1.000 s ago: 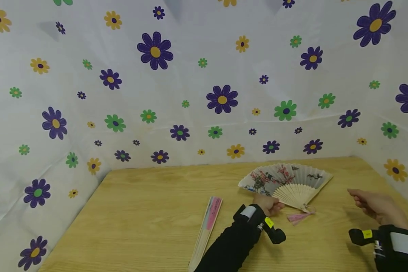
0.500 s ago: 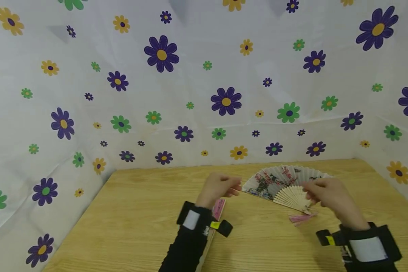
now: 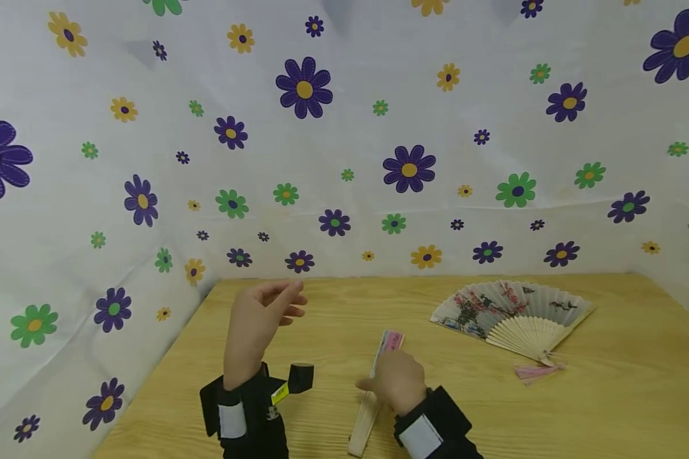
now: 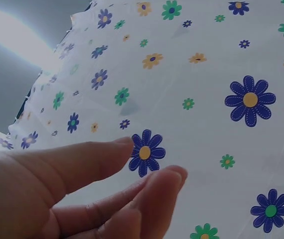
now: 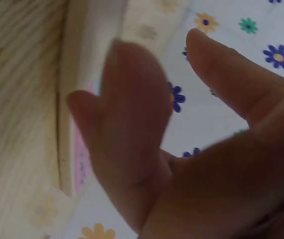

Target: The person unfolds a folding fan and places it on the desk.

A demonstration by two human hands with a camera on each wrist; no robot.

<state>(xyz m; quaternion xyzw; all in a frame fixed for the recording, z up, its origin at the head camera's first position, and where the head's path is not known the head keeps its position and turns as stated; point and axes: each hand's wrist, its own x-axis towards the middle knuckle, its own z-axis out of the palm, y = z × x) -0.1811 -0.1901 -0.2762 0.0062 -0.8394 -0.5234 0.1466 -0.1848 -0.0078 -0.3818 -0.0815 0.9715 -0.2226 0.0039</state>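
A folded hand fan (image 3: 365,421) with pale ribs and a pink-printed end lies lengthwise on the wooden table. My right hand (image 3: 399,380) is over its middle and covers part of it. In the right wrist view the thumb (image 5: 226,69) stands well apart from the bent fingers, which are close to the fan's edge; whether they touch it I cannot tell. My left hand (image 3: 255,322) is raised to the left of the folded fan and holds nothing. In the left wrist view its thumb and fingertips have a gap between them.
A spread-out fan (image 3: 511,312) with a blossom and bird print lies toward the back right of the table (image 3: 494,421). A pink tassel (image 3: 536,373) hangs from its pivot. A white flower-printed cloth (image 3: 356,146) walls the back and sides.
My left hand has left the edge of the spread fan and moved left, past the folded fan. From the right side, my right hand has come across to the folded fan.
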